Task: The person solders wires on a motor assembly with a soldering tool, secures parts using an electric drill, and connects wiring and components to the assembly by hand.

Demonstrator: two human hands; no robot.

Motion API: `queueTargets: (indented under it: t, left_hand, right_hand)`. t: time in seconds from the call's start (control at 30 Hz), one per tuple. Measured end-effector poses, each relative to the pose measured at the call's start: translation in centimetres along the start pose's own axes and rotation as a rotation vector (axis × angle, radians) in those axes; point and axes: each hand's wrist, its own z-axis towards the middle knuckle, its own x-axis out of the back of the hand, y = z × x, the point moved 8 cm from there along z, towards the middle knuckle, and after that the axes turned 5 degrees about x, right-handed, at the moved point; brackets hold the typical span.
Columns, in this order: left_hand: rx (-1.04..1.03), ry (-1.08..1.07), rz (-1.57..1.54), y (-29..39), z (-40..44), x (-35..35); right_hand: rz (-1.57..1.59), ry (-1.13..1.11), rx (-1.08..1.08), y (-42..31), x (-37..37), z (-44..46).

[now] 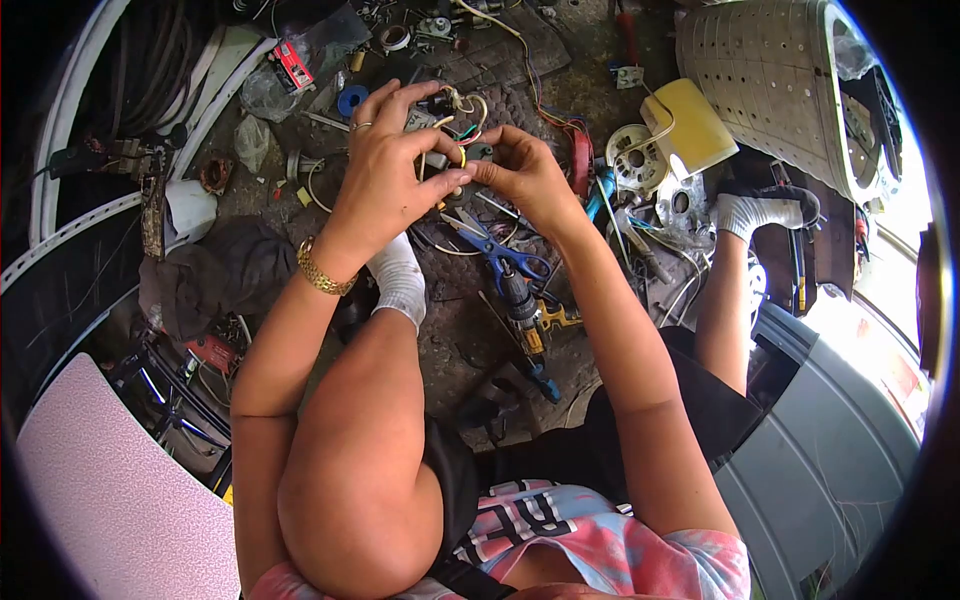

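Note:
My left hand (392, 165) pinches a small yellow piece (462, 156) between thumb and index finger, its other fingers spread over a dark part with wires. From the right, my right hand (525, 180) has its thumb and index finger closed at the same spot, by the wires. White and green wires (466, 132) loop just above the fingertips. Blue-handled scissors (490, 245) lie on the ground below my hands, partly over a yellow and black screwdriver-like tool (524, 318). What exactly sits between my right fingertips is too small to tell.
A perforated metal drum (765, 75) stands at upper right, beside a yellow container (690, 125) and a round pale wheel (638, 160). A red box (293, 66) and a blue ring (352, 99) lie at upper left. Gray ribbed plastic (820, 440) is at lower right.

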Motion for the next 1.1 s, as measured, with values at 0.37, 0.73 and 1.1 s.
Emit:
queueTargets:
  t: [0.37, 0.73, 1.1]
  left_hand:
    - [0.027, -0.046, -0.093, -1.0, 0.0, 0.2]
    - [-0.278, -0.107, -0.067, -1.2, -0.1, 0.1]
    - [-0.295, -0.191, -0.011, -0.5, -0.4, -0.1]
  right_hand:
    - [-0.034, -0.002, -0.059, -0.4, -0.5, 0.6]
    - [-0.081, -0.011, -0.034, -0.5, -0.6, 0.6]
    - [-0.067, -0.006, -0.050, -1.1, -0.3, 0.7]
